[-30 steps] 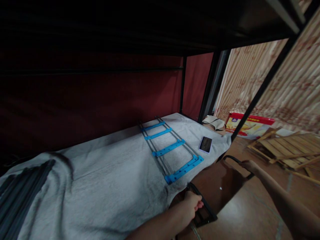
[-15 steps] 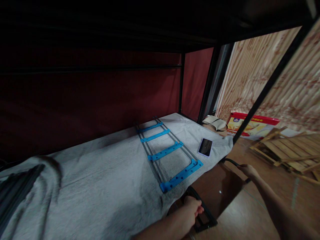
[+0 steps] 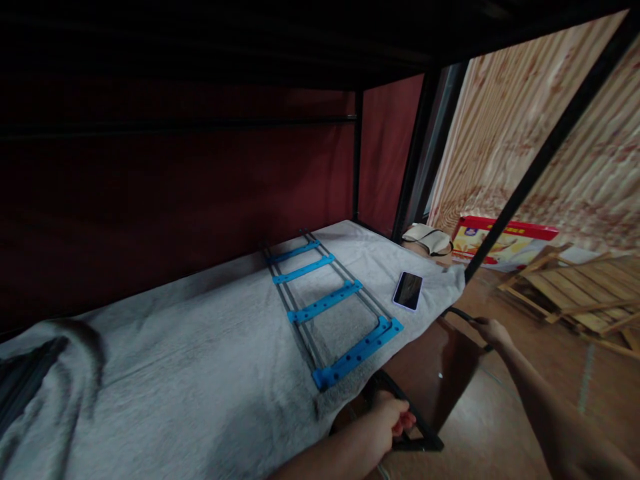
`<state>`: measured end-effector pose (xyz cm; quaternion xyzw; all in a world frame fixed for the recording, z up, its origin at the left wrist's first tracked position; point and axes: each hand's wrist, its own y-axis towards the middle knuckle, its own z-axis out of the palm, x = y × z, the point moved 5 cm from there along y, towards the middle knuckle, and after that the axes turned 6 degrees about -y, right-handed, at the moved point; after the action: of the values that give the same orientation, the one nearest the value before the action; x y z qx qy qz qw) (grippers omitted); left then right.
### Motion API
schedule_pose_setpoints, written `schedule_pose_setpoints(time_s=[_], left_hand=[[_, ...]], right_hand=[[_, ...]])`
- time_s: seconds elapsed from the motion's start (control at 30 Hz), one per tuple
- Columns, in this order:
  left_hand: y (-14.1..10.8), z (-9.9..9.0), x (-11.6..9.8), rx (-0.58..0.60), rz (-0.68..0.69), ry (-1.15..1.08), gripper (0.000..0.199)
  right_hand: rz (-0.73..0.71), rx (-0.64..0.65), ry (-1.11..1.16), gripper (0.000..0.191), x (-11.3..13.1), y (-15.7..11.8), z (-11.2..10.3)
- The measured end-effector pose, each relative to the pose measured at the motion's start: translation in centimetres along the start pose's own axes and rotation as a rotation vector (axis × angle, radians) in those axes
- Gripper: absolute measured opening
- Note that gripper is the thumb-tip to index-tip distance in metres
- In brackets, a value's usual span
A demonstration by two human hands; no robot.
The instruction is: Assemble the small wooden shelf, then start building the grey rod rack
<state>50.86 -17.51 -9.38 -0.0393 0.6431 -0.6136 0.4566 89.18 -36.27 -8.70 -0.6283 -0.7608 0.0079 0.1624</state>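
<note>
Head view: the left hand [image 3: 393, 415] is gripping a black, angular metal frame [image 3: 424, 430], its curled fingers clamping on the bar; the right hand [image 3: 493, 331] is gripping a black, curved bar [image 3: 458, 313], its fingers wrapping around it; a brown, glossy flat panel [image 3: 425, 367] is extending between both hands, just beside the light-grey, fleecy blanket [image 3: 200, 380]; a blue-and-grey, ladder-shaped rack [image 3: 326, 303] is lying flat on the blanket; a dark-screened, pale-edged smartphone [image 3: 407, 291] is lying near the rack.
</note>
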Motion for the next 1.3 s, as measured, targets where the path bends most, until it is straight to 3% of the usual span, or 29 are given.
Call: schedule_pose_setpoints(time_s=[0.37,0.57,0.87,1.07,1.3], left_hand=[[1.5,-0.4,2.1,0.124,0.041,-0.020,0.004],[2.3,-0.9,3.5,0.175,0.042,-0.108,0.015],[-0.1,-1.6,2.3,0.182,0.042,-0.099,0.010],[-1.9,-4.3,2.8,0.157,-0.009,-0.064,0.023],[-6.0,-9.1,3.0,0.197,-0.013,-0.094,0.032]], right_hand=[[-0.049,-0.062,-0.160,0.046,1.2,-1.8,0.9],[-0.018,-0.154,-0.213,0.053,1.3,-2.5,1.1],[0.030,-0.197,-0.177,0.063,0.4,-3.2,0.8],[0.114,-0.125,-0.136,0.072,-0.3,-3.7,1.3],[0.033,-0.366,-0.112,0.070,0.1,-4.7,-0.2]])
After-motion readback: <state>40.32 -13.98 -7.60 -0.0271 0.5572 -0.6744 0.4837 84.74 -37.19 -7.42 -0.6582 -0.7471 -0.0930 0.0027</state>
